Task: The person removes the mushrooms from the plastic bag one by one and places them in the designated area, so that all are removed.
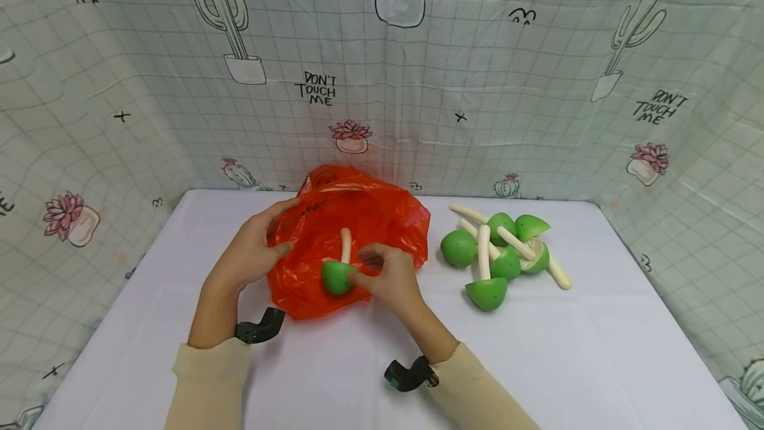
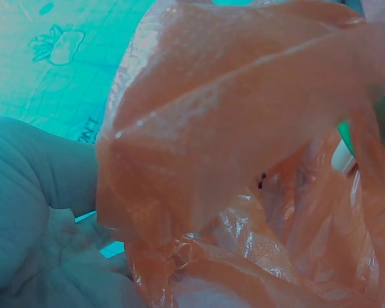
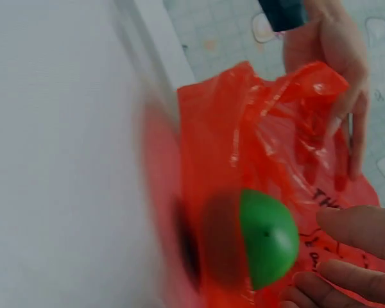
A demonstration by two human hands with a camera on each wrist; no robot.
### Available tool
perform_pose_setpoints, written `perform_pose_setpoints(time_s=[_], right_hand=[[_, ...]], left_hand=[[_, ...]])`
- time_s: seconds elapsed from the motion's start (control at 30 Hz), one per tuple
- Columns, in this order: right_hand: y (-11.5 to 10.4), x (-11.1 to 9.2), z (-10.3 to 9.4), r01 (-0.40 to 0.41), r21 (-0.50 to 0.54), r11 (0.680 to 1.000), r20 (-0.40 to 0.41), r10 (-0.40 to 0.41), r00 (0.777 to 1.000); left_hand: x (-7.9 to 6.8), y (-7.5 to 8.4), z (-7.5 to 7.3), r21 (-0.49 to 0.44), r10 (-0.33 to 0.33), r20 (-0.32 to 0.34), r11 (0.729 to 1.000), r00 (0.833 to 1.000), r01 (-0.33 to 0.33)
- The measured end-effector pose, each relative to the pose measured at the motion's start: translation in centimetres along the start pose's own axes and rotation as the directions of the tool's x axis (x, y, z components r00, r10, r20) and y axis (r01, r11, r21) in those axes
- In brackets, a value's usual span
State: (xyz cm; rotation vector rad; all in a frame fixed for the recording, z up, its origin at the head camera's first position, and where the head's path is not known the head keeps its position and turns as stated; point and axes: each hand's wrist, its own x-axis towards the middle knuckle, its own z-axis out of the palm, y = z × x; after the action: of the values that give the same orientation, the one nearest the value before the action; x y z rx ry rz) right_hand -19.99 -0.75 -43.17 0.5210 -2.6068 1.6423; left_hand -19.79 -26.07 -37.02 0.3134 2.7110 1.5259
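Note:
A red plastic bag (image 1: 382, 217) lies spread at the back middle of the table. My left hand (image 1: 253, 244) grips the bag's left edge, thumb on the near side; in the right wrist view its fingers (image 3: 356, 138) lie against the film. At the bag's mouth is a green toy mushroom (image 1: 337, 277) with a pale stem pointing away from me. Red film partly covers its green cap (image 3: 269, 237) in the right wrist view. Beside the cap is my right hand (image 1: 390, 277), its fingers loosely extended and apart from the cap in the right wrist view.
Several more green toy mushrooms (image 1: 486, 294) with pale stems lie heaped on the white table (image 1: 567, 350), right of the bag. A patterned cloth (image 1: 406, 98) hangs behind the table and at its sides.

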Motion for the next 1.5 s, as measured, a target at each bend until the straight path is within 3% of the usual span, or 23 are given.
perform_pose_setpoints(time_s=[0.5,0.8,1.13,1.5], right_hand=[[1.4,-0.5,2.2,0.038,-0.118,0.992,-0.001,-0.039,0.999],[1.0,-0.8,3.2,0.042,-0.164,0.986,0.015,-0.040,0.999],[0.8,-1.1,3.1,0.048,-0.185,0.982,0.026,-0.044,0.999],[-1.4,-1.6,1.8,0.077,-0.124,0.989,0.006,-0.077,0.997]], left_hand=[[0.0,0.3,0.2,-0.007,0.031,0.010,1.000,0.999,-0.031],[-0.5,0.2,-0.1,0.008,0.001,0.003,1.000,1.000,-0.001],[-0.4,-0.1,-0.1,0.014,0.010,-0.003,1.000,1.000,-0.010],[-0.1,0.1,0.3,0.009,0.027,-0.007,1.000,1.000,-0.027]])
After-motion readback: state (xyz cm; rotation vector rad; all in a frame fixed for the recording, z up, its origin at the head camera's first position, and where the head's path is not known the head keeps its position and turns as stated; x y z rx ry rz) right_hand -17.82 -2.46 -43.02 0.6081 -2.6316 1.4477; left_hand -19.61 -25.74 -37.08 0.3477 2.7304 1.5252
